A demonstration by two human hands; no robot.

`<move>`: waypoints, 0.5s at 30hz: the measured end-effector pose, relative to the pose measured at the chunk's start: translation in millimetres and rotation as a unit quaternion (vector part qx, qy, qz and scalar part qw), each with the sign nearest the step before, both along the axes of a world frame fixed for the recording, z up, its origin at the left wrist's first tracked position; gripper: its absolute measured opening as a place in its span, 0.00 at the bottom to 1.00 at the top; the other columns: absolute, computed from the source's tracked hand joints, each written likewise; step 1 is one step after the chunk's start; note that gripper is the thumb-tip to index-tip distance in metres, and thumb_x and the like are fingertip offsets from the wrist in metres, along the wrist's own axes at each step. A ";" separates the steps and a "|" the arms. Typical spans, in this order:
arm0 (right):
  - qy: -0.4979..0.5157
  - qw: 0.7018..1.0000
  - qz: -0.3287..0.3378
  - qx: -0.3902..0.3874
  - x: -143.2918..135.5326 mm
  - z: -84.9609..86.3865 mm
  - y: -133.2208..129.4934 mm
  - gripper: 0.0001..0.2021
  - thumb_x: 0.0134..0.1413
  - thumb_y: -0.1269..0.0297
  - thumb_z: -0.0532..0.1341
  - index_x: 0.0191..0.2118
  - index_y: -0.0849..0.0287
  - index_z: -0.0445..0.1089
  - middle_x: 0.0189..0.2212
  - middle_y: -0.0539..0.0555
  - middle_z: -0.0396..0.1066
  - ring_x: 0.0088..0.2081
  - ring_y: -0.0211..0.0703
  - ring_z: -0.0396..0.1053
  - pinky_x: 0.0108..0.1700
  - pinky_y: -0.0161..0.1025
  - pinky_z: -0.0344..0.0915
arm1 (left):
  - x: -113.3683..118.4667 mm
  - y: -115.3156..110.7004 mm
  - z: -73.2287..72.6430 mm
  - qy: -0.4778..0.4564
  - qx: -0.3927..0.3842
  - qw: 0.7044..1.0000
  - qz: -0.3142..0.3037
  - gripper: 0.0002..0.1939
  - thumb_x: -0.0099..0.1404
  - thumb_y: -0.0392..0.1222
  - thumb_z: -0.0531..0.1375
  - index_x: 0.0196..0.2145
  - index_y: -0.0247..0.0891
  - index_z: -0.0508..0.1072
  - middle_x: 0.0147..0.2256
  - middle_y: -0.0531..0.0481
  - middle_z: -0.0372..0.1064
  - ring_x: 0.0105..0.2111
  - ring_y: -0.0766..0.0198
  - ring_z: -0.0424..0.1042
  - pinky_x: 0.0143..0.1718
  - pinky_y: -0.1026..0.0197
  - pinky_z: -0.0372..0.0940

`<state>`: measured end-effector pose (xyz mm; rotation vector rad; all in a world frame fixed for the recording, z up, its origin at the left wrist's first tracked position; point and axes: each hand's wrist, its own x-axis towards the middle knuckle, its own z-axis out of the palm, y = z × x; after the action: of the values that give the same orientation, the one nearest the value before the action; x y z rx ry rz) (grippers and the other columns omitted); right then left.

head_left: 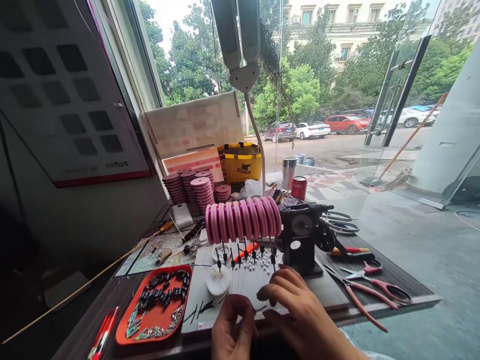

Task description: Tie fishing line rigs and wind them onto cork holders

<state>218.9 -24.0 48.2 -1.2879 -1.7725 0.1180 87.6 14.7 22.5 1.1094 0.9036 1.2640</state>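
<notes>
My left hand (233, 327) is closed in a pinch at the front edge of the work board; whatever lies between finger and thumb is hidden. Beside it, my right hand (296, 305) hovers with bent fingers, the thumb apart from the forefinger. Above both hands, a row of pink spools (243, 219) wound with purple line sits on a black hand-cranked winder (300, 240). Thin lines hang from the spools, with small black pieces (254, 254) on them. Behind the lines are loose white beads (262, 264) and a round white lid-like disc (218, 280).
On the left stands a red tray (123, 331) of black and metal fittings. Pliers (354, 295) and pink-handled scissors (390, 290) lie right. Behind are stacked spools (202, 192), a red can (299, 188) and a yellow bag (242, 170). A lamp neck (258, 135) rises centrally.
</notes>
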 end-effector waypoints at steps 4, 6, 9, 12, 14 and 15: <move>-0.044 0.999 0.001 -0.004 1.4 2.5 -0.7 0.08 0.55 0.76 0.54 0.27 0.58 0.59 0.26 0.50 0.65 0.34 0.43 0.61 0.40 0.42 0.59 | -1.4 0.9 0.2 -0.004 0.009 1.000 0.005 0.20 0.45 0.57 0.67 0.22 0.36 0.72 0.18 0.56 0.61 0.18 0.72 0.57 0.20 0.70 0.56; -0.070 0.998 -0.002 0.008 1.0 3.2 0.0 0.09 0.55 0.76 0.53 0.27 0.58 0.58 0.26 0.50 0.64 0.33 0.43 0.60 0.42 0.43 0.58 | -1.4 0.5 0.9 -0.015 0.012 1.000 0.004 0.19 0.45 0.56 0.67 0.21 0.36 0.72 0.19 0.56 0.63 0.19 0.71 0.58 0.21 0.70 0.56; -0.114 0.993 -0.002 0.030 0.6 3.5 1.7 0.09 0.55 0.77 0.52 0.28 0.58 0.58 0.27 0.51 0.65 0.34 0.43 0.61 0.45 0.45 0.57 | -1.3 -1.1 3.9 -0.040 -0.009 0.999 -0.006 0.18 0.44 0.54 0.69 0.21 0.37 0.72 0.20 0.54 0.66 0.20 0.70 0.60 0.23 0.68 0.59; -0.138 0.989 0.001 0.045 1.5 4.3 2.7 0.09 0.54 0.78 0.51 0.28 0.58 0.58 0.27 0.51 0.65 0.34 0.43 0.61 0.46 0.45 0.56 | -2.9 -2.5 9.7 -0.063 -0.091 0.994 -0.017 0.19 0.39 0.53 0.71 0.22 0.37 0.73 0.21 0.53 0.70 0.22 0.66 0.65 0.26 0.65 0.63; -0.133 0.990 0.001 0.046 1.9 5.5 2.7 0.09 0.54 0.78 0.52 0.27 0.57 0.58 0.27 0.50 0.65 0.34 0.43 0.61 0.48 0.44 0.55 | -4.9 -2.4 14.3 -0.068 -0.150 0.985 -0.043 0.21 0.35 0.53 0.72 0.24 0.37 0.73 0.21 0.53 0.70 0.23 0.64 0.67 0.28 0.63 0.65; -0.129 0.991 0.003 0.041 1.9 6.1 2.6 0.09 0.54 0.78 0.52 0.27 0.57 0.59 0.27 0.50 0.65 0.34 0.43 0.61 0.49 0.44 0.55 | -6.0 -1.8 16.4 -0.067 -0.164 0.982 -0.064 0.22 0.34 0.52 0.73 0.24 0.37 0.74 0.20 0.54 0.70 0.24 0.64 0.67 0.28 0.62 0.65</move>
<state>220.8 -21.4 54.3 -1.2830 -1.9778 -0.1227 81.6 12.8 38.9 0.7979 0.8867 1.0271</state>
